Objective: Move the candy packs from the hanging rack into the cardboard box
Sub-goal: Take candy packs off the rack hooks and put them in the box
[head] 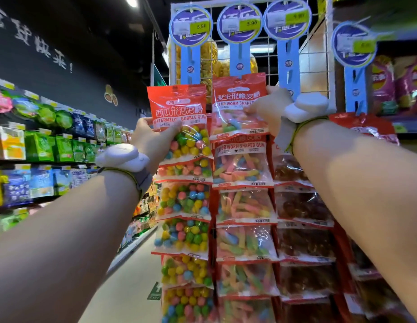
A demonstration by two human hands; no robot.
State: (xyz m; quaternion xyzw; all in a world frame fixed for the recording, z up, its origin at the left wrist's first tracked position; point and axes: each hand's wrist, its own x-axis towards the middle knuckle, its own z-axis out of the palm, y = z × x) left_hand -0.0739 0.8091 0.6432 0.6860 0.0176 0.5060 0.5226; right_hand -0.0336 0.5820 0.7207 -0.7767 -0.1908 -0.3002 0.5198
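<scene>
A white wire hanging rack [268, 54] carries blue clip strips with columns of candy packs. My left hand [151, 138] grips the top watermelon bubble gum pack [179, 117], red-topped with coloured balls, at its left edge. My right hand [265, 110] pinches the top colour worm gum pack [237, 106] at its right side. Below them hang more bubble gum packs [184, 201] and worm gum packs [244, 206]. A third column of dark brown candy packs [303, 206] hangs to the right. The cardboard box is not in view.
Store shelves [39, 145] with green and blue snack bags run along the left of the aisle. The aisle floor [132, 276] lies below left. Round blue price tags [191, 26] top the strips. More shelves with pink bags [394, 82] stand at the right.
</scene>
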